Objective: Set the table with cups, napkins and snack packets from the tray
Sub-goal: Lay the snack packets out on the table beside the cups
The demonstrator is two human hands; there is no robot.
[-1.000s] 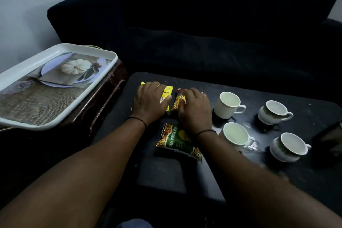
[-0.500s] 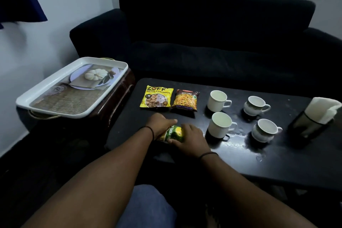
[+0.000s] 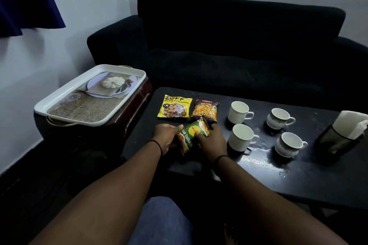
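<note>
A green snack packet (image 3: 192, 132) is tilted up off the black table (image 3: 298, 181), gripped at its left end by my left hand (image 3: 167, 135) and at its right end by my right hand (image 3: 212, 141). Behind it lie a yellow packet (image 3: 174, 108) and a brown mixture packet (image 3: 206, 110), side by side and flat. Several white cups stand to the right, among them a plain one (image 3: 239, 112) at the back and another (image 3: 241, 139) just right of my right hand. A dark holder with white napkins (image 3: 346, 131) stands at the far right. The white tray (image 3: 59, 102) rests on a side table to the left, holding nothing.
A dark sofa (image 3: 229, 45) runs behind the table. The brown side table (image 3: 137, 101) under the tray touches the black table's left end. A wet shine (image 3: 256, 162) lies on the tabletop in front of the cups. My knee (image 3: 163, 223) is below.
My hands left the two back packets and took hold of the green packet, which now tips up off the table. The view has pulled back and risen.
</note>
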